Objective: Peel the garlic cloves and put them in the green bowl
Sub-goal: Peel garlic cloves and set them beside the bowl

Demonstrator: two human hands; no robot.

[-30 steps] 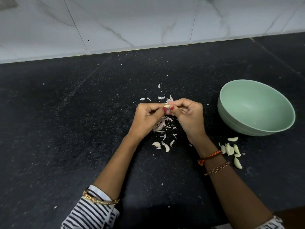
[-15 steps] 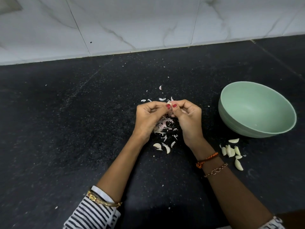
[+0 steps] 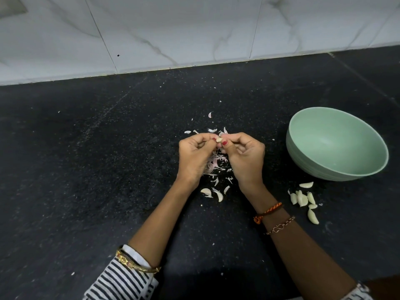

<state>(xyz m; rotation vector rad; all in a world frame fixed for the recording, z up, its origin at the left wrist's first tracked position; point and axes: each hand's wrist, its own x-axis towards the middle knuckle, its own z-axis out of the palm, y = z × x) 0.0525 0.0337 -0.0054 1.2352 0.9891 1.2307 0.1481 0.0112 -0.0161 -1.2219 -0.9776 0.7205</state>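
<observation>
A small pale garlic clove (image 3: 219, 139) is pinched between the fingertips of my left hand (image 3: 193, 156) and my right hand (image 3: 245, 158), above the middle of the black counter. Most of the clove is hidden by my fingers. The green bowl (image 3: 368, 167) stands to the right of my hands, tipped slightly toward me, with nothing visible inside. Several peeled cloves (image 3: 303, 199) lie on the counter just in front of the bowl. Two more pale cloves (image 3: 213, 194) lie below my hands.
Thin white and pinkish garlic skins (image 3: 213, 163) are scattered on the counter under and beyond my hands. A white marble-tiled wall (image 3: 194, 29) rises at the back edge of the black counter (image 3: 86, 169).
My hands stay together working on the clove; the fingertips have shifted a little and the clove shows more between them. The camera view has dropped slightly.
</observation>
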